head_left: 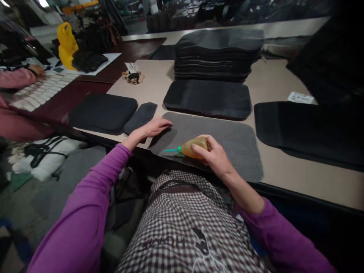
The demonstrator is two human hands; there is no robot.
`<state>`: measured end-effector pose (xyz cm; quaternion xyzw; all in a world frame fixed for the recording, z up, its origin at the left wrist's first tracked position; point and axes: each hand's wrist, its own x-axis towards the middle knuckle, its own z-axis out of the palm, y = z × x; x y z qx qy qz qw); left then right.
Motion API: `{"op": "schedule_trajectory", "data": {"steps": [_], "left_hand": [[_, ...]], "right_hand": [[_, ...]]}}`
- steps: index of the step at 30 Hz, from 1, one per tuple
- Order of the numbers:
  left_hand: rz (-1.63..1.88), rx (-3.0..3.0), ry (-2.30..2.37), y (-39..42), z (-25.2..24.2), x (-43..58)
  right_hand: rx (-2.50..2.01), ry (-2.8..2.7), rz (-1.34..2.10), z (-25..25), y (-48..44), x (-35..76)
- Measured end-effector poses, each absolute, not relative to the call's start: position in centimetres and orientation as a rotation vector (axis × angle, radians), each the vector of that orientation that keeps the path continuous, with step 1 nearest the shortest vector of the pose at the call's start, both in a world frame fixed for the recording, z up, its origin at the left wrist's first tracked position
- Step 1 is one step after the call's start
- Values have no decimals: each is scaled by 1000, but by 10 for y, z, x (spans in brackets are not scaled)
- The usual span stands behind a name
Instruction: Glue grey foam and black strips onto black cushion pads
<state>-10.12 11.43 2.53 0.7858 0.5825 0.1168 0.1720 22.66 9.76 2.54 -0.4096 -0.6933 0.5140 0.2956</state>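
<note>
With the fingers of the right hand [218, 156] clamped round the amber bottle [189, 148], I'd aim its green nozzle [171, 150] low over the grey panel [227, 140] at the table [309, 180]'s near edge, the left hand [153, 127], fingers seemingly outstretched, steadying the panel's left end.

Translucent amber plastic squeeze bottle [188, 148] w/ green cap [179, 149] & thin teal nozzle [170, 150] is held approx. horiz. in R hand [217, 156], nozzle pointing L over nr L part of a dark-grey rounded-corner fabric-like panel [237, 144]; tip contact unclear. Panel lies flat along nr edge of beige-topped table [309, 178], its L end partly under L hand [155, 127].
</note>
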Motion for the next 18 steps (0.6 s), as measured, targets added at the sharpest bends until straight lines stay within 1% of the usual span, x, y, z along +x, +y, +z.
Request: {"op": "schedule_trajectory", "data": {"steps": [3,8,18], "left_hand": [[91,2325,1618,118,23,-102],[21,2359,1642,117,23,-97],[6,2317,1694,102,24,-91]], "right_hand": [[-1061,-1914,1174,16,100,182],[-1091,-1970,990,11,103,150],[-1026,-2055,1026,15,86,159]]}}
